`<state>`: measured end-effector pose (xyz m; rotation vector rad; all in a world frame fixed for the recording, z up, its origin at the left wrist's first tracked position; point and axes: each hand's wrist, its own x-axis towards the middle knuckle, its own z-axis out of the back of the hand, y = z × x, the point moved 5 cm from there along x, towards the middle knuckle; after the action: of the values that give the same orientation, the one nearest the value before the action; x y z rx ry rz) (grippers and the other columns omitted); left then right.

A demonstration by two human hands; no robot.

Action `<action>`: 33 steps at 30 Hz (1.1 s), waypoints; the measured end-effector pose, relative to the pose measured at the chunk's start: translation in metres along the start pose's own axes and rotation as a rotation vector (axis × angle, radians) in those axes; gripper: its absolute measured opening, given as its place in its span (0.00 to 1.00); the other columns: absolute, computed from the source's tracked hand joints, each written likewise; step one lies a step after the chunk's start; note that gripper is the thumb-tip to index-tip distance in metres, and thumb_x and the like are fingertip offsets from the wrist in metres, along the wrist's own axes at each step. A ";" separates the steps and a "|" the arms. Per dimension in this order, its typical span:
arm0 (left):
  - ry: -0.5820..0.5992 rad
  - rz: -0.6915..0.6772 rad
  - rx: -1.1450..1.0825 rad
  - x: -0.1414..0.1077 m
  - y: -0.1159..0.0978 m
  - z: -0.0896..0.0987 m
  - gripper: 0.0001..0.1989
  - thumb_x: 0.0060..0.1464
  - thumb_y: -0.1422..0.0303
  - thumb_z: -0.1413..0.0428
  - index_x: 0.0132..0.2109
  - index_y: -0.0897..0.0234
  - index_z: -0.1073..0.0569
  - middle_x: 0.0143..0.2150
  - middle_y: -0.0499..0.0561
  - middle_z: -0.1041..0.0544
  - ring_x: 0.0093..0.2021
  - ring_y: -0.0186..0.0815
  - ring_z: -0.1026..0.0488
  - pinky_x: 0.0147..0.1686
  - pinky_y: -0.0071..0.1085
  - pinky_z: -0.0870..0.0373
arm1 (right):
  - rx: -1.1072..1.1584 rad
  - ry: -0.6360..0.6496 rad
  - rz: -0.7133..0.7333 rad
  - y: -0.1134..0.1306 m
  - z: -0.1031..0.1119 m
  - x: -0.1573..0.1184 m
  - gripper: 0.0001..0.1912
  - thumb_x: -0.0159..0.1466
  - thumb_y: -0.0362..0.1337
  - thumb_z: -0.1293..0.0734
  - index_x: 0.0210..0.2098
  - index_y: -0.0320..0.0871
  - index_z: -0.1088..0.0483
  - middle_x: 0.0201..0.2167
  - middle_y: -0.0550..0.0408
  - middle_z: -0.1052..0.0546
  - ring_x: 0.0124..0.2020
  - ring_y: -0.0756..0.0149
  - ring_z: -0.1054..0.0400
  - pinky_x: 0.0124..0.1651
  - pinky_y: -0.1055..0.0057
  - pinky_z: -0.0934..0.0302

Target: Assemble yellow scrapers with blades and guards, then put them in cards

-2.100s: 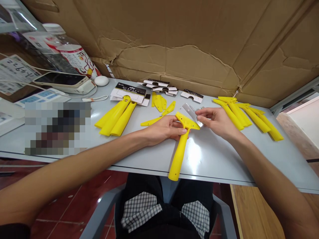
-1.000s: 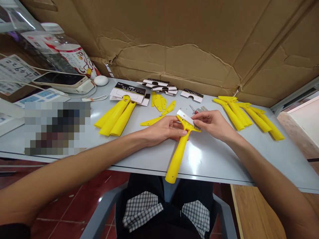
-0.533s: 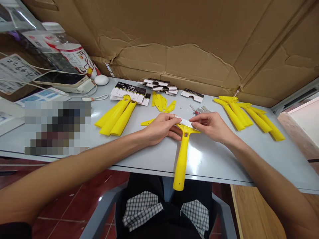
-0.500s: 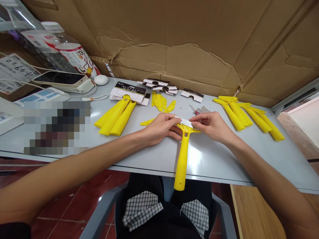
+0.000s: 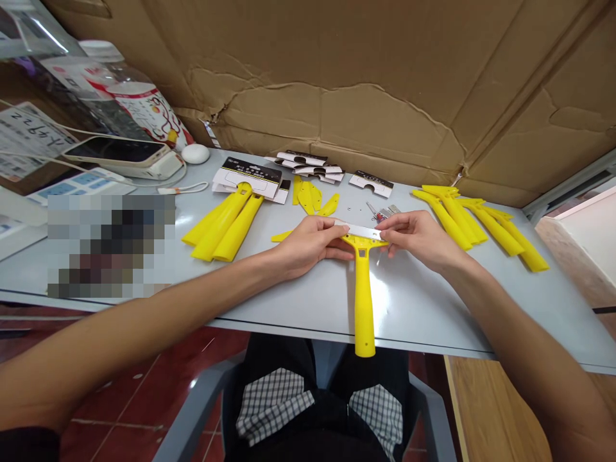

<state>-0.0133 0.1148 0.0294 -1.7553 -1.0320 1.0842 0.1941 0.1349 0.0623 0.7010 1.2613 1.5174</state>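
A yellow scraper (image 5: 364,301) points its handle toward me, the handle's end over the table's front edge. Along its wide head lies a flat silver blade (image 5: 362,231) with a small hole near its right end. My left hand (image 5: 315,240) is closed on the left end of the head, thumb on the blade. At the right end, my right hand (image 5: 414,237) pinches blade and head between thumb and fingers. Beyond my hands lie yellow cover plates (image 5: 308,196) and a small pile of metal pieces (image 5: 385,212). Another yellow piece (image 5: 283,236) is partly hidden by my left hand.
Yellow handles with black-and-white cards (image 5: 226,224) lie on the left, more yellow scraper handles (image 5: 476,224) on the right. Folded cards (image 5: 310,165) sit at the back against a cardboard wall (image 5: 337,77). Bottles (image 5: 144,106), a phone (image 5: 118,151) and cables stand far left.
The scraper's handle has swung to the right and now points straighter at me. My right hand has shifted slightly right, and more of the blade shows.
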 end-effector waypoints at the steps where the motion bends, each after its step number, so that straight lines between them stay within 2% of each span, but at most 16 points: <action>1: -0.022 0.015 0.003 -0.001 -0.001 0.001 0.06 0.67 0.74 0.39 0.43 0.74 0.19 0.42 0.64 0.14 0.34 0.37 0.16 0.41 0.36 0.15 | -0.001 -0.017 0.010 0.000 0.000 0.000 0.08 0.59 0.36 0.22 0.37 0.40 0.18 0.28 0.50 0.16 0.24 0.65 0.24 0.33 0.65 0.27; 2: -0.050 0.025 0.005 -0.001 -0.003 0.002 0.05 0.65 0.76 0.38 0.46 0.74 0.19 0.42 0.63 0.14 0.34 0.37 0.16 0.39 0.36 0.15 | -0.003 -0.033 0.019 0.000 0.001 0.000 0.08 0.59 0.36 0.22 0.37 0.41 0.18 0.28 0.50 0.16 0.24 0.65 0.24 0.34 0.65 0.28; 5: -0.115 0.026 -0.001 -0.003 -0.008 0.005 0.15 0.62 0.80 0.37 0.55 0.74 0.23 0.42 0.61 0.15 0.35 0.40 0.15 0.36 0.36 0.15 | -0.010 -0.064 0.039 0.001 0.001 0.001 0.08 0.59 0.35 0.22 0.38 0.41 0.18 0.27 0.52 0.17 0.24 0.65 0.24 0.34 0.65 0.28; 7: -0.131 -0.004 -0.010 -0.004 -0.011 0.007 0.18 0.61 0.81 0.38 0.58 0.73 0.25 0.40 0.60 0.16 0.36 0.41 0.15 0.35 0.37 0.16 | -0.010 -0.075 0.043 0.001 0.001 0.001 0.08 0.59 0.36 0.22 0.38 0.41 0.19 0.26 0.52 0.17 0.24 0.65 0.25 0.35 0.64 0.28; 15: -0.167 -0.091 -0.023 -0.002 -0.011 0.010 0.17 0.59 0.82 0.37 0.54 0.70 0.27 0.37 0.56 0.18 0.37 0.40 0.16 0.37 0.36 0.16 | 0.103 -0.059 0.043 0.000 -0.003 0.001 0.12 0.60 0.41 0.20 0.37 0.43 0.21 0.29 0.51 0.18 0.28 0.63 0.23 0.30 0.65 0.27; 20: -0.189 -0.095 -0.017 -0.002 -0.011 0.010 0.14 0.59 0.82 0.38 0.50 0.68 0.28 0.36 0.54 0.19 0.35 0.37 0.16 0.36 0.34 0.16 | 0.168 -0.039 -0.004 -0.007 -0.005 0.004 0.13 0.57 0.37 0.19 0.39 0.43 0.22 0.27 0.51 0.18 0.26 0.63 0.23 0.31 0.65 0.27; 26: -0.151 -0.073 0.045 -0.001 -0.012 0.013 0.17 0.58 0.80 0.36 0.53 0.68 0.28 0.38 0.56 0.18 0.36 0.39 0.16 0.34 0.34 0.18 | 0.133 -0.099 0.009 -0.007 -0.006 0.003 0.10 0.55 0.35 0.21 0.35 0.42 0.21 0.23 0.53 0.19 0.23 0.65 0.25 0.33 0.65 0.29; 29: -0.109 -0.046 0.151 0.001 -0.016 0.016 0.19 0.57 0.78 0.35 0.54 0.67 0.27 0.40 0.59 0.16 0.36 0.39 0.16 0.31 0.33 0.19 | 0.128 -0.109 0.018 -0.006 -0.007 0.002 0.09 0.55 0.35 0.22 0.35 0.42 0.20 0.24 0.53 0.19 0.23 0.64 0.25 0.34 0.64 0.30; 33: -0.022 -0.092 0.337 0.003 -0.031 0.020 0.17 0.54 0.74 0.32 0.49 0.66 0.25 0.36 0.56 0.16 0.33 0.38 0.19 0.29 0.32 0.21 | 0.138 -0.100 0.020 -0.005 -0.009 0.002 0.10 0.54 0.35 0.22 0.35 0.41 0.20 0.24 0.53 0.18 0.23 0.65 0.24 0.34 0.65 0.29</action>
<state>-0.0373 0.1323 0.0507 -1.4165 -0.8764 1.1470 0.1870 0.1337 0.0546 0.8707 1.2952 1.4036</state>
